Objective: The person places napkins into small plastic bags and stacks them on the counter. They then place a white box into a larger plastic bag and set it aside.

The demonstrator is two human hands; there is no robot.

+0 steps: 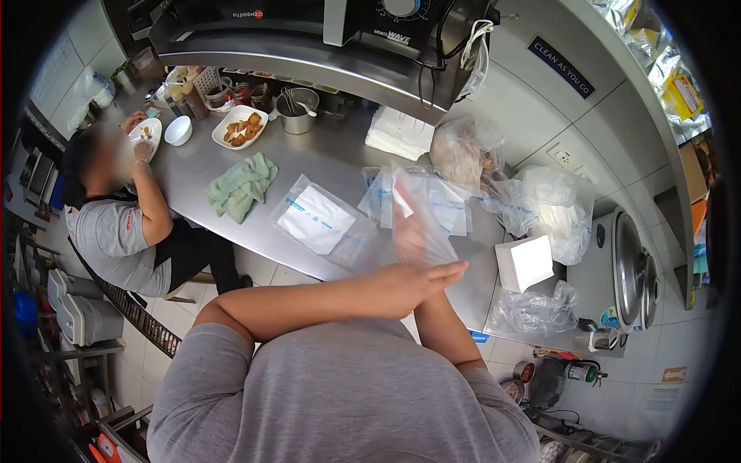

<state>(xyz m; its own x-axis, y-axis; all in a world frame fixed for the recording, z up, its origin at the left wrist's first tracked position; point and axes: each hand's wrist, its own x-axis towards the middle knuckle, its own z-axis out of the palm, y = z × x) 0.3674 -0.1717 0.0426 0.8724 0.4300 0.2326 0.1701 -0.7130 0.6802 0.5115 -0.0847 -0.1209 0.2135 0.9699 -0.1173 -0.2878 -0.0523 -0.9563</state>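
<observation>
My left hand [421,289] reaches across my body with its fingers stretched out to the right. It lies over my right wrist, at the lower end of a clear plastic bag [434,245]. My right hand [411,228] shows pink and blurred through that bag and appears to be inside it; its fingers are smeared. Beneath and behind it lie clear plastic sheets with blue print [457,210]. Left of the hands, a clear packet [316,219] with a white, blue-printed piece inside rests flat on the steel table [285,166].
A green cloth [241,185], a dish of fried food [240,127], a steel pot [298,116] and white napkins [399,133] stand farther back. At right are a white box [524,262], plastic bags [552,204] and a large cooker [617,270]. A co-worker [116,224] sits at left.
</observation>
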